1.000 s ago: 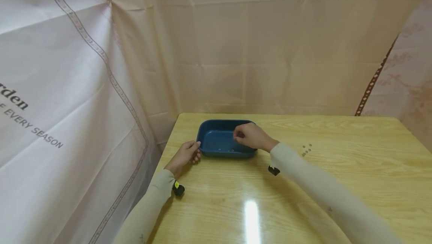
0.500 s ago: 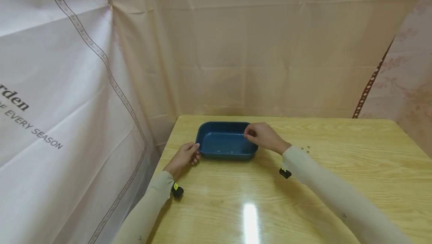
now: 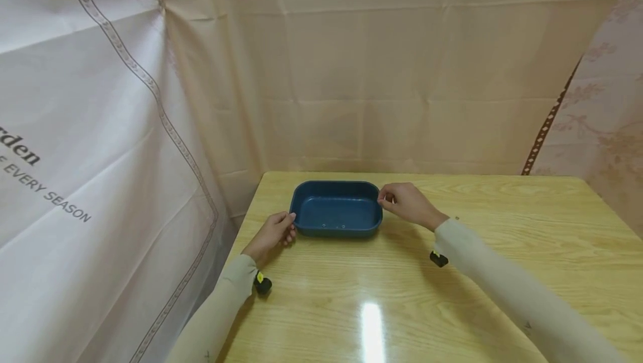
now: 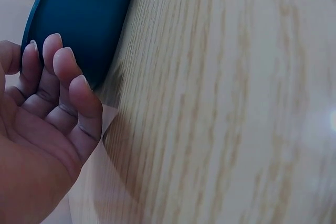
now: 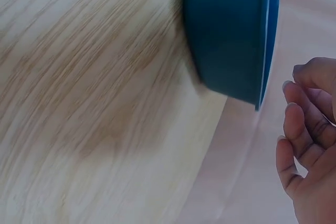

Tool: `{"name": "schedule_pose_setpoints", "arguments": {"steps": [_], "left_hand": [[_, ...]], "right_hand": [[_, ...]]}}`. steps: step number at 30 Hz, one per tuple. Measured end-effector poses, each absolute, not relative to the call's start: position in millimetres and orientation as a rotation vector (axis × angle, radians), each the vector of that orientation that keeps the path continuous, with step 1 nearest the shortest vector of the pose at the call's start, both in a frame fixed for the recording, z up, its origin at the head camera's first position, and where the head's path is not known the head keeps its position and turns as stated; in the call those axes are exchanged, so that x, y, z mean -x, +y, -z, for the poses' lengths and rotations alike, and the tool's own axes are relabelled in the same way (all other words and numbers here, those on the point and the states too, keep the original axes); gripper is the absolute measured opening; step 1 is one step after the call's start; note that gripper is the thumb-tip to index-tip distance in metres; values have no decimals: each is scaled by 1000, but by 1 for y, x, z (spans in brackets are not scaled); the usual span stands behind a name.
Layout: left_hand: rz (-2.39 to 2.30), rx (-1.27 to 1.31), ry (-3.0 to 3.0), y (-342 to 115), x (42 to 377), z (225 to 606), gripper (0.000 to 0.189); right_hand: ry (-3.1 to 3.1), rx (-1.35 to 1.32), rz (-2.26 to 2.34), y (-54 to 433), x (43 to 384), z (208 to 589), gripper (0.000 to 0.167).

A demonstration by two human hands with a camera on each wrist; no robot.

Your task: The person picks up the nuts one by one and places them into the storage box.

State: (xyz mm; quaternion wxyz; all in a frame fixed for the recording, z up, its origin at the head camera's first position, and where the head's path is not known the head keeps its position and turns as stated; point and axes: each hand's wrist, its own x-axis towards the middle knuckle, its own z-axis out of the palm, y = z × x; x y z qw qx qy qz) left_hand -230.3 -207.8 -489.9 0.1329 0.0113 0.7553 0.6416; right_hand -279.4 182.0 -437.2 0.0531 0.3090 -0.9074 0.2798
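Note:
A blue rectangular tray [image 3: 336,210] with rounded corners stands at the table's far left part. My left hand [image 3: 273,233] pinches its left rim between thumb and forefinger; the left wrist view shows the other fingers loosely bent beside the tray wall. At the right rim hangs my right hand [image 3: 409,204], slightly above it, with loosely bent fingers and nothing visible between them. In the right wrist view its fingertips [image 5: 292,109] are apart from the tray. Inside the tray, near the front wall, lie small ring-like pieces [image 3: 344,227], too small to name exactly.
Another small piece [image 3: 457,218] shows on the wooden table [image 3: 321,290] just beyond my right sleeve, which hides the spot where several others lay. A beige cloth [image 3: 351,84] hangs behind the table, and a white printed cloth [image 3: 100,145] at the left.
My right hand has moved right, from over the tray's inside to its right rim. Its sleeve now covers most of the small pieces on the table. My left hand keeps its hold.

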Motion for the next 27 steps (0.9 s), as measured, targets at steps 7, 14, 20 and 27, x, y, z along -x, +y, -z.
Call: {"name": "schedule_pose_setpoints", "arguments": {"steps": [7, 14, 20, 27], "left_hand": [[-1827, -55, 2225, -209, 232, 490, 39], [-1825, -45, 2213, -210, 231, 491, 38], [-1835, -32, 2210, -210, 232, 492, 38], [-1826, -25, 2216, -209, 232, 493, 37]], "right_hand": [[-2782, -907, -820, 199, 280, 445, 3], [-2815, -875, -784, 217, 279, 452, 4], [-2864, -815, -769, 238, 275, 457, 7], [-2929, -755, -811, 265, 271, 463, 13]]}}
